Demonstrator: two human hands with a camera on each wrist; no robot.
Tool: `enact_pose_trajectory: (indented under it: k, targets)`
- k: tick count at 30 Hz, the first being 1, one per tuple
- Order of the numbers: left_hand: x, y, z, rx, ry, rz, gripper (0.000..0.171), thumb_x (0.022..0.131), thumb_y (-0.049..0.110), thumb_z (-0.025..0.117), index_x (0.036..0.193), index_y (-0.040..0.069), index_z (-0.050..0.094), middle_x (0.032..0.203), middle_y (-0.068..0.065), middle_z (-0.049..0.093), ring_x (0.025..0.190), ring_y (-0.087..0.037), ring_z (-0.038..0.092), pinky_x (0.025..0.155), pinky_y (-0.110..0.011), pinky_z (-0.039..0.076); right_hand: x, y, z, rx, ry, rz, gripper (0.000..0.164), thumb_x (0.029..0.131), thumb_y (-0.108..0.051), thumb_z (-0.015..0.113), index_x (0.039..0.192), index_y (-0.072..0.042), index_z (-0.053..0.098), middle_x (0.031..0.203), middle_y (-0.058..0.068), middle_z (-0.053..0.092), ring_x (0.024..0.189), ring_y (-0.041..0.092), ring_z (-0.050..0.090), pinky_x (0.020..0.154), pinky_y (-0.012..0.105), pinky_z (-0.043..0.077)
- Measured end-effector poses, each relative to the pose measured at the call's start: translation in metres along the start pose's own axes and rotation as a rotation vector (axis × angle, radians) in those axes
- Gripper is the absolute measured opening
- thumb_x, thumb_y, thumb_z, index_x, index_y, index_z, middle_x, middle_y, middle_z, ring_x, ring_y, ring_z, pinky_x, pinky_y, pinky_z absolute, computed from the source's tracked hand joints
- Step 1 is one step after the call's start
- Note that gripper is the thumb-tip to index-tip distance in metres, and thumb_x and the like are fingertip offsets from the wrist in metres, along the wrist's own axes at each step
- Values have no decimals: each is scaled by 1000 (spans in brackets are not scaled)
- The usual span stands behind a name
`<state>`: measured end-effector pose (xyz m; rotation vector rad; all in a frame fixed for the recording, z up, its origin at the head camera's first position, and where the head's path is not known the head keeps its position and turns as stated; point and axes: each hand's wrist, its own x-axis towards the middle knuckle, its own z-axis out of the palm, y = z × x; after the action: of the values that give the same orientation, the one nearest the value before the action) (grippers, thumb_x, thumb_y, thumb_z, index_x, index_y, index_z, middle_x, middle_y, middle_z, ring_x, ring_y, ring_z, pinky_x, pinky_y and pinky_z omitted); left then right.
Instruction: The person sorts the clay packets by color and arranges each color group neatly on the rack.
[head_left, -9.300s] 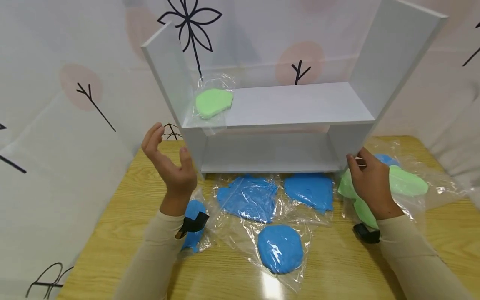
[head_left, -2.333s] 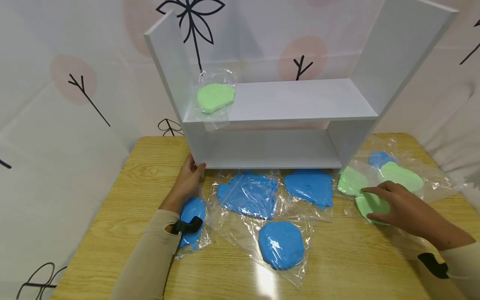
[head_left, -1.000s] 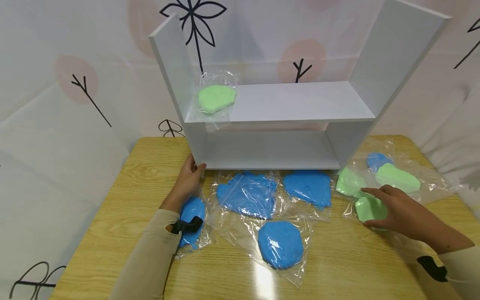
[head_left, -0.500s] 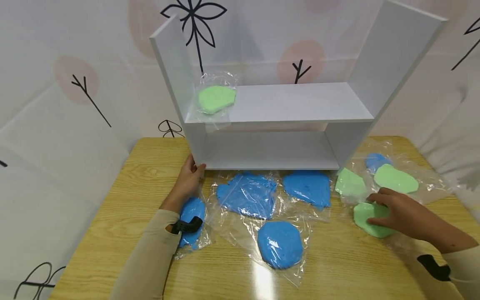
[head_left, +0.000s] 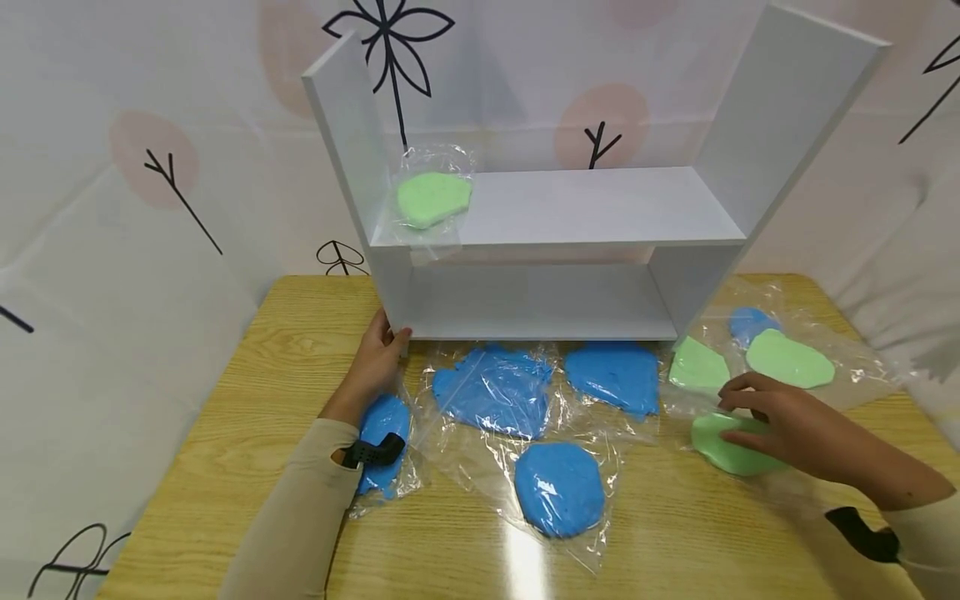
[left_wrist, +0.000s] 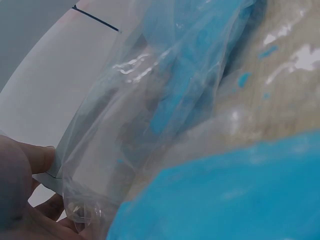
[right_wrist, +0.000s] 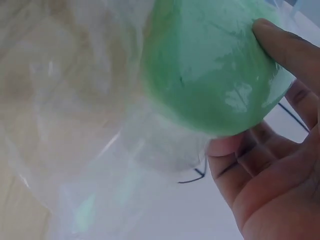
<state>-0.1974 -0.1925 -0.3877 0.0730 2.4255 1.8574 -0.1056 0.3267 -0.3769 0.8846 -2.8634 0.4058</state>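
My left hand (head_left: pixel 369 367) grips the lower left corner of a white shelf unit (head_left: pixel 585 208), thumb at its front edge. In the left wrist view, clear plastic and blue clay (left_wrist: pixel 225 195) fill much of the foreground. My right hand (head_left: pixel 802 429) pinches a clear bag of green clay (head_left: pixel 731 454) at the table's right side. The right wrist view shows that thumb lying on the flat green lump (right_wrist: pixel 210 75), with the other fingers curled behind its edge. Another bag of green clay (head_left: pixel 433 200) lies on the upper shelf at the left.
Several bags of blue clay (head_left: pixel 558 490) lie on the wooden table (head_left: pixel 300 467) before the unit, one under the left wrist. More green clay (head_left: pixel 791 358) and a small blue lump (head_left: pixel 752 325) lie in bags at the right. A patterned sheet (head_left: pixel 187 100) hangs behind.
My left hand has come from the air to the unit's left corner. My right hand has left its right corner, taken the green clay bag and drawn it slightly left and nearer.
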Motion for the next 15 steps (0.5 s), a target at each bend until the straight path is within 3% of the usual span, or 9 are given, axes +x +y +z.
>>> enact_pose_trajectory:
  k: [4, 7, 11, 15]
  targets:
    - [5, -6, 0, -2, 0, -1, 62, 106, 10, 44, 161, 15, 15, 166, -13, 22, 152, -35, 24, 122, -48, 28, 5, -9, -5, 4, -43, 33, 26, 78, -18, 84, 101, -15, 71, 93, -11, 65, 72, -7, 48, 57, 20, 44]
    - [11, -17, -1, -6, 4, 3, 62, 107, 11, 44, 161, 18, 15, 166, -11, 21, 152, -34, 24, 122, -49, 28, 7, -16, -8, 34, -60, 43, 20, 85, -17, 79, 96, -19, 63, 76, -20, 50, 65, -8, 36, 54, 18, 34]
    - [15, -27, -1, 13, 14, 9, 62, 107, 19, 45, 161, 25, 15, 166, -6, 22, 152, -31, 26, 121, -48, 30, 10, -24, -11, 80, -58, 55, 23, 90, -15, 74, 92, -20, 51, 67, -17, 33, 58, -7, 29, 52, 18, 29]
    - [14, -30, -1, 21, 21, 21, 60, 107, 21, 45, 160, 28, 17, 166, -3, 23, 152, -30, 27, 121, -48, 31, 14, -32, -17, 133, -87, 78, 18, 96, -17, 68, 95, -17, 49, 67, -15, 34, 55, -7, 29, 52, 19, 31]
